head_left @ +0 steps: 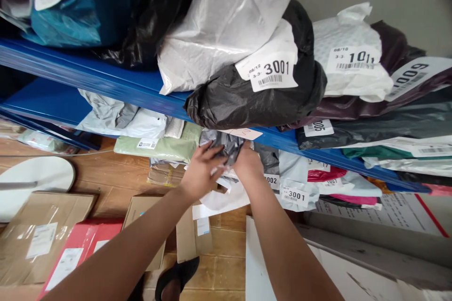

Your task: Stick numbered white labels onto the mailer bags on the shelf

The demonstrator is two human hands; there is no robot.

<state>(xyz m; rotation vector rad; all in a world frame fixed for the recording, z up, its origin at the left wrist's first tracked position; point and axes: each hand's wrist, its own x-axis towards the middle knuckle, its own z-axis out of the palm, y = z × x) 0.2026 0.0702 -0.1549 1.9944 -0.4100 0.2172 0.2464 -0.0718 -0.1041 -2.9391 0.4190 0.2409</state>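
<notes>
On the lower shelf level, a shiny grey plastic mailer bag (224, 143) lies between both hands. My left hand (202, 171) rests against its left side, fingers spread and stretched. My right hand (249, 162) has its fingers curled at the bag's right edge; the fingertips are partly hidden. A light green parcel (160, 143) is just left of my left hand. Below the hands hangs a white sheet or bag (226, 197). Right of my right hand are a dark grey parcel (268, 160) and a pale one labelled 3001 (294, 195).
A blue shelf beam (141, 87) crosses just above the hands. Over it bulge a black parcel (247, 99), a white parcel (226, 23) and a blue parcel (95, 9). Cardboard boxes (21, 230) and a red box (84, 240) stand on the wooden floor (226, 249).
</notes>
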